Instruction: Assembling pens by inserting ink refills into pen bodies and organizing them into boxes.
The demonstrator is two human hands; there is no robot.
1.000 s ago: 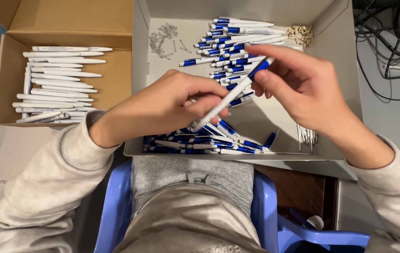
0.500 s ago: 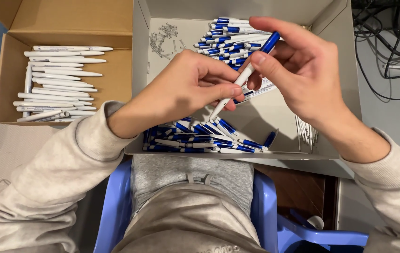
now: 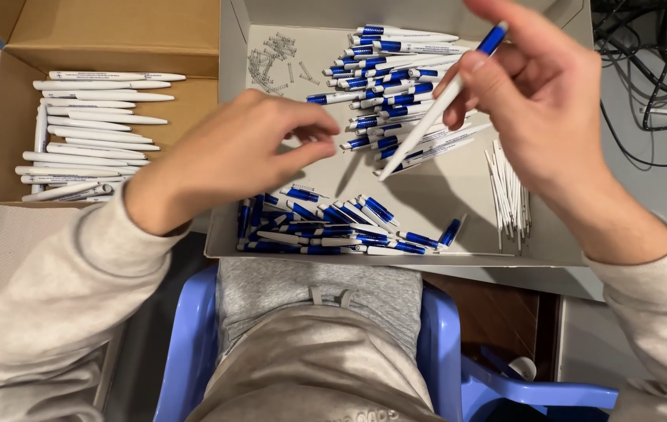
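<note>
The pen (image 3: 439, 105) pinched in the right hand (image 3: 540, 109) is smooth white plastic with a glossy blue clip. The loose blue and white pens (image 3: 333, 227) below look like the same slick plastic. The grey box (image 3: 427, 199) holding them is matt card, and the brown box (image 3: 114, 35) beside it is rough, dull cardboard. The small springs (image 3: 271, 62) look like thin wire metal. The sleeves (image 3: 44, 297) are soft, fuzzy pale cloth. The blue chair (image 3: 185, 352) is smooth moulded plastic.
</note>
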